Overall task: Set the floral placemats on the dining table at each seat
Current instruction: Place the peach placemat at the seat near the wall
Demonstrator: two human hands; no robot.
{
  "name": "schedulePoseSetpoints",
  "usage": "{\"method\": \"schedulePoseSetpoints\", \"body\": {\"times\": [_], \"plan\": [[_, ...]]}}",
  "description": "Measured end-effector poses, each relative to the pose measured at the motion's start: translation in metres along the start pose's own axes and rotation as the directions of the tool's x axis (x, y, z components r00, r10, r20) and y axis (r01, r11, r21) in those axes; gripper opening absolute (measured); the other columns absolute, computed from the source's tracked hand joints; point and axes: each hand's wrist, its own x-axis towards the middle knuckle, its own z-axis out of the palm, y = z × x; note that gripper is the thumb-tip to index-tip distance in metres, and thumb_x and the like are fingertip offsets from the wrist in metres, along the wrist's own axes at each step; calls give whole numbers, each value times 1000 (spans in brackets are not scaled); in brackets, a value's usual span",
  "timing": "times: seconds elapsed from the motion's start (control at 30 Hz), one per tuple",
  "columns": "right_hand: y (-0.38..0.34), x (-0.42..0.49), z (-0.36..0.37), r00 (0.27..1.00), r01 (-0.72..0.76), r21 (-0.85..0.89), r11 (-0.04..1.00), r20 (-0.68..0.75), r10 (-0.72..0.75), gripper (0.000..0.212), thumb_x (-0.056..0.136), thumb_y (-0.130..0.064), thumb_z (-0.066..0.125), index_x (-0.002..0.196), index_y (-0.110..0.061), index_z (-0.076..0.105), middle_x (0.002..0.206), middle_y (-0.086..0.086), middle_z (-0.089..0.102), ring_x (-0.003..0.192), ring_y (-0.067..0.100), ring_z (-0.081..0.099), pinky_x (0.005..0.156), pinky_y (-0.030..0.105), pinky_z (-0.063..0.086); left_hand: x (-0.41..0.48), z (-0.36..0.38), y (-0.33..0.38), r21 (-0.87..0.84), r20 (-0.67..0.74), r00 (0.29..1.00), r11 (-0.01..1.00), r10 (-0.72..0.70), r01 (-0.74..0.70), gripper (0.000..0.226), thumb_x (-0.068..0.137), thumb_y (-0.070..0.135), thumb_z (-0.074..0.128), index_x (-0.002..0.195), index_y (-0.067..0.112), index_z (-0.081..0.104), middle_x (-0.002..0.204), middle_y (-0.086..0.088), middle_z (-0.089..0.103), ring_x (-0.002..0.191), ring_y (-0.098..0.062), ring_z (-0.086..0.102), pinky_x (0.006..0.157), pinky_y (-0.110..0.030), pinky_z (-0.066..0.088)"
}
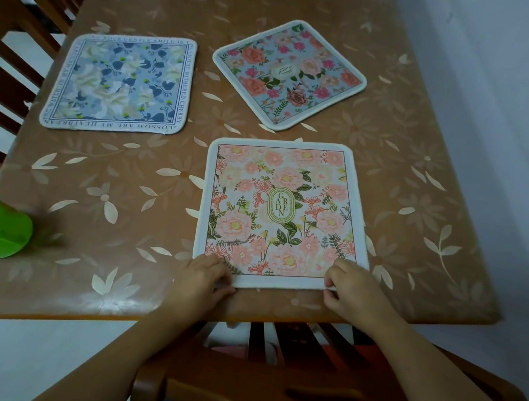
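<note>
Low in the frame, the left hand (205, 277) and right hand (349, 290) are pinching the near corners of the pink peony-printed square fabric placemat (275, 209), which is lying flat close to the near edge of the brown flower-patterned glossy table cover (115, 211); tugging it nearer is risking it sliding into an overhang

one head view looks steeply down, close above the table (117, 246) edge.
</note>
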Motion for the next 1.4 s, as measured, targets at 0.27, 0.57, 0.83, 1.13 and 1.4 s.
{"method": "schedulePoseSetpoints", "body": {"times": [0.27, 0.57, 0.83, 1.13, 1.4], "plan": [[1, 0, -1, 1000, 7, -22, 1000, 15, -7, 10, 81, -11, 54, 87, -4, 57, 94, 11, 58, 91, 25, 52, 76, 33, 38, 0, 0, 3, 4, -9, 1000, 1000, -4, 4, 16, 75, 21, 71, 78, 8, 63, 86, -9, 62, 87, -27, 53, 76, -36, 37], [3, 2, 1, 1000, 14, -34, 999, 6, -14, 8, 78, -11, 57, 83, -5, 58, 89, 10, 59, 87, 26, 53, 72, 31, 37, 1, 1, 3, -13, -13, 1000, 1000, -10, 10, 16, 73, 19, 74, 73, 8, 62, 80, -10, 62, 81, -29, 55, 71, -36, 39], [4, 2, 3, 1000, 7, -30, 1000, -16, -7, 7, 74, -9, 60, 79, -5, 57, 84, 10, 59, 82, 27, 54, 66, 27, 29, 2, 0, 3, -28, -13, 1000, 1000, 5, -5, 16, 71, 16, 75, 69, 7, 63, 76, -11, 62, 77, -29, 55, 68, -34, 39], [7, 3, 5, 999, 39, -36, 999, 0, -39, 8, 78, -13, 59, 83, -8, 56, 90, 7, 57, 87, 24, 53, 69, 24, 28, 3, 3, 2, -21, -34, 999, 1000, 22, -22, 20, 66, 18, 79, 70, 7, 64, 75, -11, 62, 75, -31, 56, 66, -32, 39], [25, 9, 4, 992, -116, 39, 992, 46, 114, 71, 72, -48, 69, 131, -22, 39, 145, 5, 28, 134, 26, 20, 105, 45, 29, 9, 8, -12, 78, -18, 999, 997, -29, 30, 75, 65, 47, 75, 124, 9, 49, 139, -15, 41, 129, -33, 33, 103, -55, 30]]}}
